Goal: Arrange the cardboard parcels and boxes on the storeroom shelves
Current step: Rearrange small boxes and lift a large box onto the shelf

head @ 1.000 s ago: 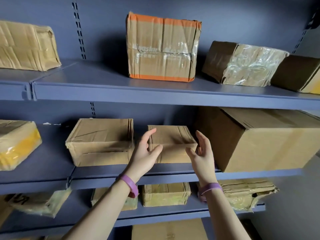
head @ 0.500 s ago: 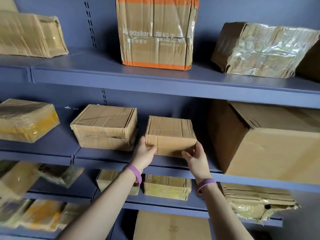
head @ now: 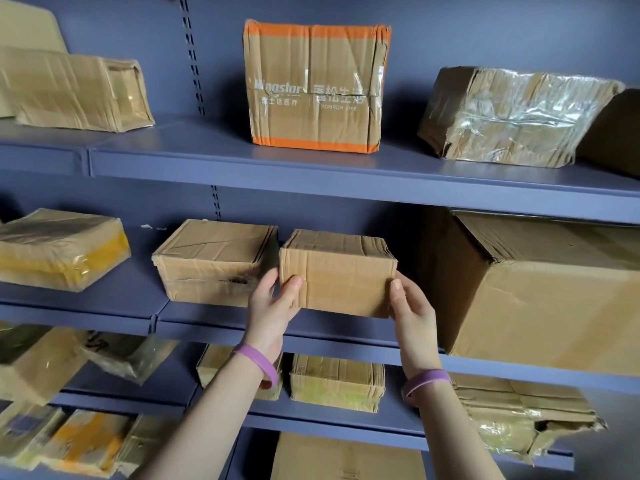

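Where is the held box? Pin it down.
Head view, middle shelf, centre: box between left hand and right hand, beside a second box left, big carton right.

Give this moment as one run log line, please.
phase: small box held at middle shelf | left hand: grips left end | right hand: grips right end | neighbours: flat box left, big box right

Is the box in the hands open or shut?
Shut. The little box shows flat, closed faces; left hand and right hand grip it.

Dim, even light — blurred, warped lower-left edge.
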`<action>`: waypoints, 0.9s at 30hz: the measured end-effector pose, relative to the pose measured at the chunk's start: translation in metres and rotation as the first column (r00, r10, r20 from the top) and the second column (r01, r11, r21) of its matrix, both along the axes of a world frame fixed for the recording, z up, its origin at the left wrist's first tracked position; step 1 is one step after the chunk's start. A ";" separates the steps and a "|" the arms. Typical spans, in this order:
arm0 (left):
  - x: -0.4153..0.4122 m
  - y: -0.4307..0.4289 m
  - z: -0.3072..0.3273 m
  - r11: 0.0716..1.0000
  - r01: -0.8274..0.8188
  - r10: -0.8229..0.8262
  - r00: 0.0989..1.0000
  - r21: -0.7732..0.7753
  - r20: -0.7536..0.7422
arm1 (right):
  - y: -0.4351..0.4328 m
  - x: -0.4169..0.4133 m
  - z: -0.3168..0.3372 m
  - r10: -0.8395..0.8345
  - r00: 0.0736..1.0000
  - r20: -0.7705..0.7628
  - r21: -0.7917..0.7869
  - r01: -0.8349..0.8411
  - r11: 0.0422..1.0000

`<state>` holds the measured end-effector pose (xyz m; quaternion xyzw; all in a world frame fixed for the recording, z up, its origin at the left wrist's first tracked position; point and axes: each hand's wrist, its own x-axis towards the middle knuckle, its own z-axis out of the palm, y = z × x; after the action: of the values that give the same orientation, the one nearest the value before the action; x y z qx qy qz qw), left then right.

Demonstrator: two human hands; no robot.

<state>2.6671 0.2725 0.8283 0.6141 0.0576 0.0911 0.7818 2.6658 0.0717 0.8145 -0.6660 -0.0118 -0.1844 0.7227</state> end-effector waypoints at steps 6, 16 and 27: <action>-0.007 0.005 0.007 0.994 0.036 -0.038 0.999 -0.099 -0.019 | -0.004 -0.004 0.001 0.047 0.984 -0.171 0.196 -0.013 0.981; -0.015 0.009 0.006 0.964 0.038 -0.059 0.996 -0.264 -0.072 | -0.001 -0.016 0.002 0.428 0.899 -0.089 0.642 -0.277 0.715; -0.036 -0.009 0.016 0.978 0.200 -0.195 0.977 -0.055 0.090 | 0.002 -0.015 -0.010 0.331 0.943 -0.025 0.556 -0.262 0.789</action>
<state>2.6315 0.2637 0.8442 0.5874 -0.0338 0.0367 0.8078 2.6509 0.0739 0.8040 -0.4323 -0.0192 -0.0235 0.9012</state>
